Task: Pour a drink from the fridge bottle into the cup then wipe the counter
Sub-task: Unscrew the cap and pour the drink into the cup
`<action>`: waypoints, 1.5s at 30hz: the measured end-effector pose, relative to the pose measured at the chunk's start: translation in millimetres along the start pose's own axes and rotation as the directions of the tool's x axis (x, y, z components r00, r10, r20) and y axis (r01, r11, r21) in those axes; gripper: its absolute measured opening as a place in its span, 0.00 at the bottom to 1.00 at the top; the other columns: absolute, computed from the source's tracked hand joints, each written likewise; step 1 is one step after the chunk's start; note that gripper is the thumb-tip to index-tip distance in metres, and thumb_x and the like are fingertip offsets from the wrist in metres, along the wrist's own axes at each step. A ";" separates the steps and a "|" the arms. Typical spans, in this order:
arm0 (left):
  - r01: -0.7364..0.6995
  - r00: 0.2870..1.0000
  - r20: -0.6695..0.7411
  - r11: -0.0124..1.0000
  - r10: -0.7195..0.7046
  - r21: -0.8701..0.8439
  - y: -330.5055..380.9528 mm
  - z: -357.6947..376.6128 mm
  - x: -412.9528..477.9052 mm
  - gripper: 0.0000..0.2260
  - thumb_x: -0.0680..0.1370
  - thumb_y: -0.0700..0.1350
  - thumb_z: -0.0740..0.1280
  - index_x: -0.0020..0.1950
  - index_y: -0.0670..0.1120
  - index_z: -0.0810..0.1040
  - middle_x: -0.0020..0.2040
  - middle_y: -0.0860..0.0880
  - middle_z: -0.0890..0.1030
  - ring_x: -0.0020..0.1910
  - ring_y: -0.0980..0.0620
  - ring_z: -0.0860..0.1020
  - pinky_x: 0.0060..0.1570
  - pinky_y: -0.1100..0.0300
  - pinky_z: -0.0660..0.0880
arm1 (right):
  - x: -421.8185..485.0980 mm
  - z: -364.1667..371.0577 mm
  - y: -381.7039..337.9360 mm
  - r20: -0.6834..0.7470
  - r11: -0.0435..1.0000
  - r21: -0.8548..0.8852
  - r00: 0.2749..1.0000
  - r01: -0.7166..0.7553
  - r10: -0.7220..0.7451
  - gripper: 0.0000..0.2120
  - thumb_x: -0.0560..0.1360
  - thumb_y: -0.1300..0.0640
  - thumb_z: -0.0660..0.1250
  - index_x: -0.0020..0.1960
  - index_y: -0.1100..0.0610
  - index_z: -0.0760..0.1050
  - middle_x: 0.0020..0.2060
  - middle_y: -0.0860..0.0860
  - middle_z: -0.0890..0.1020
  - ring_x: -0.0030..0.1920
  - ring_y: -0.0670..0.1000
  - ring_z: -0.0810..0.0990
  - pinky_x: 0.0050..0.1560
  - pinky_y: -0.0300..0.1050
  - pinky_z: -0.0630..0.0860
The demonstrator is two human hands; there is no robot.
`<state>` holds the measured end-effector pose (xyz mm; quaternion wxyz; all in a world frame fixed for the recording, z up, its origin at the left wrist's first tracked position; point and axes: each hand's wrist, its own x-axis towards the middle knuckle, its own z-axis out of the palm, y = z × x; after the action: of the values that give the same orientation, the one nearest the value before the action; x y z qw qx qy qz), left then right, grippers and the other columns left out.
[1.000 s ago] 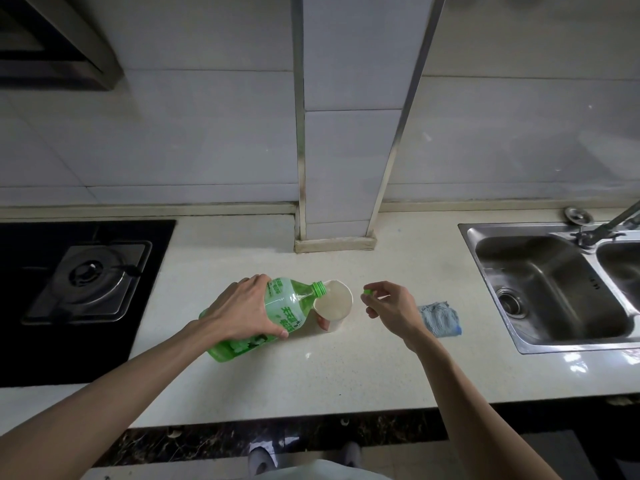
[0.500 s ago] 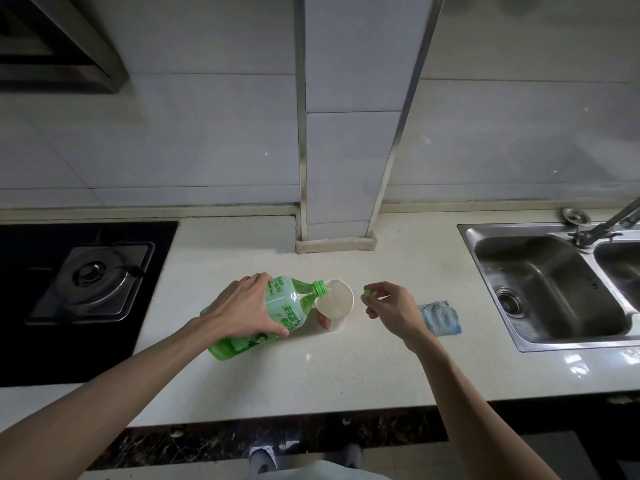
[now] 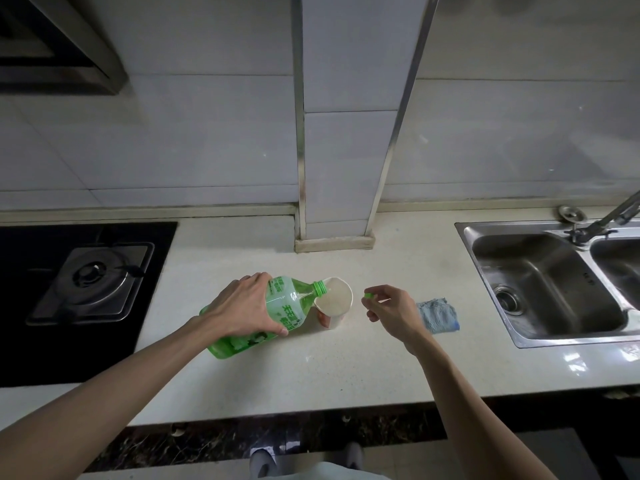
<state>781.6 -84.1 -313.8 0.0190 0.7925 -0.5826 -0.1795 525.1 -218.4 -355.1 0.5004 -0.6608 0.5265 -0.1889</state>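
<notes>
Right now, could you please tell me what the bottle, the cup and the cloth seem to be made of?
The bottle looks like clear green plastic: light passes through its glossy wall. The cup seems to be paper, matt white inside with a thin rim, though thin plastic is possible. The cloth looks like soft blue fabric, fuzzy and crumpled.

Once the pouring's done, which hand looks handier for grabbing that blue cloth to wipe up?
Probably the right hand. It hovers just beside the blue cloth and pinches only the small green cap. The left hand is busy tilting the green bottle into the cup, farther from the cloth.
</notes>
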 end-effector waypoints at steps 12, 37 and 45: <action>-0.014 1.000 0.003 1.000 0.013 0.028 2.4 0.4 -0.7 0.43 0.60 0.70 0.74 0.65 0.47 0.67 0.58 0.51 0.75 0.52 0.51 0.74 0.51 0.56 0.76 | -2.9 -2.3 4.0 -0.002 1.000 0.015 1.000 -0.002 0.002 0.10 0.75 0.58 0.70 0.56 0.58 0.80 0.43 0.52 0.83 0.34 0.48 0.82 0.39 0.38 0.80; 0.015 1.000 0.007 0.997 -0.016 0.069 3.8 -2.8 5.2 0.44 0.61 0.70 0.75 0.66 0.46 0.67 0.59 0.51 0.75 0.51 0.52 0.74 0.49 0.59 0.74 | 4.7 -4.6 4.8 0.004 1.000 -0.018 1.000 -0.005 0.005 0.10 0.75 0.58 0.71 0.55 0.58 0.81 0.43 0.52 0.83 0.32 0.46 0.81 0.35 0.34 0.77; 0.023 1.000 0.015 0.998 -0.024 0.063 -0.1 -3.4 5.7 0.44 0.60 0.71 0.74 0.66 0.47 0.67 0.59 0.51 0.75 0.52 0.52 0.74 0.50 0.58 0.74 | 8.4 -5.7 4.8 0.023 1.000 0.000 1.000 -0.019 0.019 0.10 0.75 0.58 0.71 0.55 0.59 0.80 0.43 0.51 0.82 0.33 0.48 0.81 0.34 0.34 0.76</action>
<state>784.2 -90.0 -312.1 -0.0126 0.7979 -0.5788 -0.1677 521.4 -228.2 -359.1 0.5081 -0.6579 0.5271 -0.1766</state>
